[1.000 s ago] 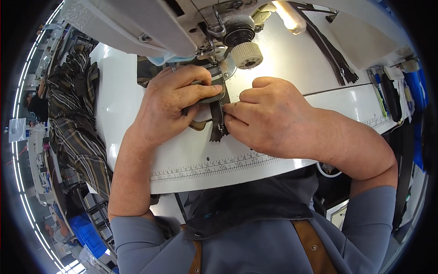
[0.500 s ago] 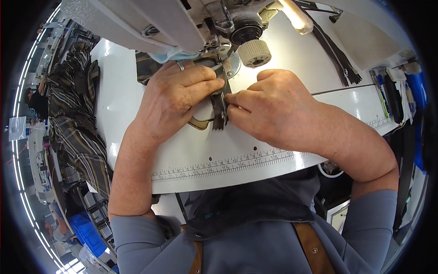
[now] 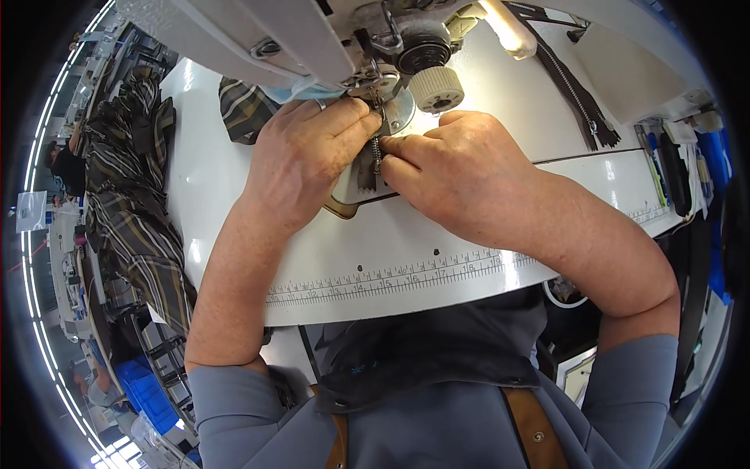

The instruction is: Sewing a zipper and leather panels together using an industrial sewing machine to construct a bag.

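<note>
A dark brown zipper (image 3: 376, 160) with metal teeth runs toward me from under the needle area of a sewing machine (image 3: 291, 48). My left hand (image 3: 308, 156), a ring on one finger, has its fingers pressed together on the zipper's left side, close to the presser foot. From the right, my right hand (image 3: 457, 172) pinches the zipper's edge between thumb and forefinger. The zipper's free lower end lies on the machine bed between my hands. Striped dark cloth (image 3: 246, 108) sticks out beyond my left hand; where it meets the zipper is hidden.
A pile of striped cloth (image 3: 129, 199) hangs along the table's left edge. Another zipper (image 3: 564, 86) lies at the back right, near a lit lamp (image 3: 512, 35). A ruler strip (image 3: 406, 281) runs along the front edge. Pens and tools (image 3: 672, 164) stand at far right.
Both hands have moved slightly away from me, and the zipper has gone farther toward the needle area. The striped cloth beyond my left hand has shifted and bunched.
</note>
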A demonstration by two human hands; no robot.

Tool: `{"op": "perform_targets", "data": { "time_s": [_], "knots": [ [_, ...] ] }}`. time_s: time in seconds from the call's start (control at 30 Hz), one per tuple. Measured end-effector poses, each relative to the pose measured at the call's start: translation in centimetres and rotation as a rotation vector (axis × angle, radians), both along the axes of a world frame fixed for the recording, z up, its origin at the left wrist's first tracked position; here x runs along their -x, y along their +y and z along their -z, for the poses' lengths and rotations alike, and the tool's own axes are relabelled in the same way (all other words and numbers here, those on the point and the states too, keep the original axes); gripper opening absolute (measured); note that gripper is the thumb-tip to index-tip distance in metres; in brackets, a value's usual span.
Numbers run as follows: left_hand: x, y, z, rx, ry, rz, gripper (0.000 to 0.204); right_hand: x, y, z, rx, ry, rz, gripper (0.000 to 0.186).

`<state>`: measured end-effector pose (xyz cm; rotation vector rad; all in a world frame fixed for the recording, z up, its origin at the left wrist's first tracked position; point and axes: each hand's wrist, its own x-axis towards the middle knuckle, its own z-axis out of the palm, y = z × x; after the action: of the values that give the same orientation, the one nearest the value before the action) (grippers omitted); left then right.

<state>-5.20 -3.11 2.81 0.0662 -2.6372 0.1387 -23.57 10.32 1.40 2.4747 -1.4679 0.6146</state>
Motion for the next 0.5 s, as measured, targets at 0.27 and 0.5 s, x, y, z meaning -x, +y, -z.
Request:
{"op": "perform_targets", "data": {
  "time_s": [0.27,0.5],
  "knots": [
    [0.2,1.0,0.0,0.069,-0.076,-0.098,0.021,0.0,-0.2,0.1,-0.031,0.047,0.026,0.012],
    [0.3,1.7,0.4,-0.006,-0.049,-0.174,0.021,-0.1,-0.5,0.3,-0.027,0.051,0.047,0.013]
  ]
}}
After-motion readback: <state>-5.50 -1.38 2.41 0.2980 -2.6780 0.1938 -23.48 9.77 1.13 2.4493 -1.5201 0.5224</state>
